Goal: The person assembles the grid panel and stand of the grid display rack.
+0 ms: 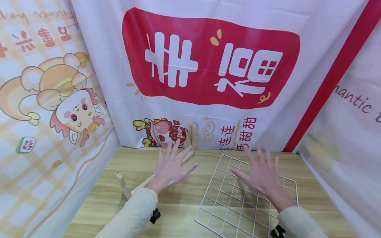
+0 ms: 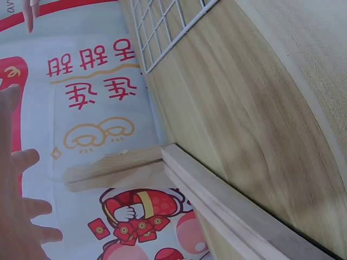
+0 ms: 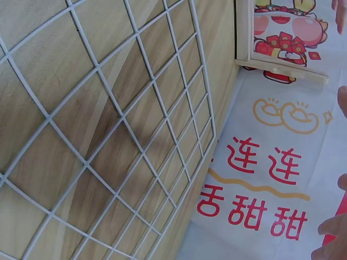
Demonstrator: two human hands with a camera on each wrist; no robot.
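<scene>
My left hand point(image 1: 169, 170), fingers spread and holding nothing, hovers over a wooden stand point(image 1: 193, 136). The stand has a long base bar with a short upright post at each end. In the left wrist view its bar point(image 2: 217, 200) runs toward the lower right, and part of my left hand point(image 2: 24, 211) shows at the left edge. Over a white wire grid panel point(image 1: 209, 187) is my right hand point(image 1: 262, 173), also spread and holding nothing. The grid point(image 3: 123, 116) fills much of the right wrist view; the forearm hides part of it in the head view.
Stand and grid lie on a wood-grain table point(image 1: 175, 215). A printed cloth point(image 1: 208, 66) with red lettering hangs behind the table. Patterned cloth point(image 1: 44, 148) borders the left side, and pale cloth point(image 1: 351, 158) the right.
</scene>
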